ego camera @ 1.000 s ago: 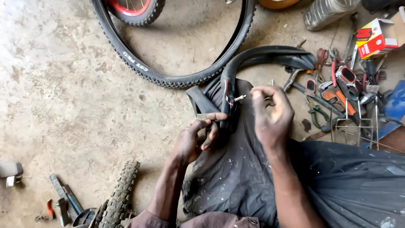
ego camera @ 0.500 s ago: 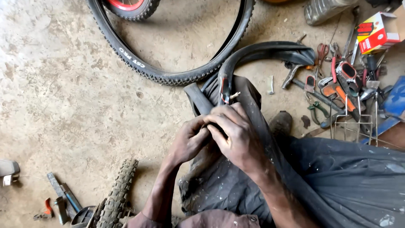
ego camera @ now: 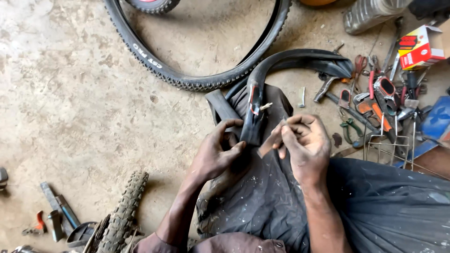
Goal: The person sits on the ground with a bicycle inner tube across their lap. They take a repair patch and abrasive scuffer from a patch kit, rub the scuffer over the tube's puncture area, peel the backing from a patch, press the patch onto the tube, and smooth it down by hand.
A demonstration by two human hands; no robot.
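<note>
A black rubber inner tube (ego camera: 262, 93) lies draped over the person's lap on dark, paint-flecked trousers (ego camera: 375, 211), its loop arching out onto the concrete floor (ego camera: 70, 93) toward the right. The left hand (ego camera: 218, 152) pinches a folded section of the tube, fingers (ego camera: 234, 124) closed around it just below the small metal valve stem (ego camera: 265, 106). The right hand (ego camera: 302, 143) sits just beside it, fingers (ego camera: 293, 136) curled shut on a thin flat strip (ego camera: 267, 144); what that strip is cannot be told. The tube looks light, limp and very flexible, likely to sag and twist wherever it is unsupported; it is judged best gripped by folding it flat and pinching across its width, keeping clear of the stiff valve. Rubber of this kind gives good grip and is not fragile, though sharp tools could puncture it.

Beyond the tube, a knobby black tyre (ego camera: 197, 79) rests on the floor, touching or nearly touching the tube's arch. A second treaded tyre (ego camera: 124, 206) lies at lower left. To the right, a scatter of hand tools (ego camera: 375, 103) with red, orange and green grips lies beside a wire rack (ego camera: 389, 145). At upper right sits a small rectangular carton (ego camera: 419, 47), red and yellow with white faces, tilted on its side, with a blue flat panel (ego camera: 433, 119) below it.
</note>
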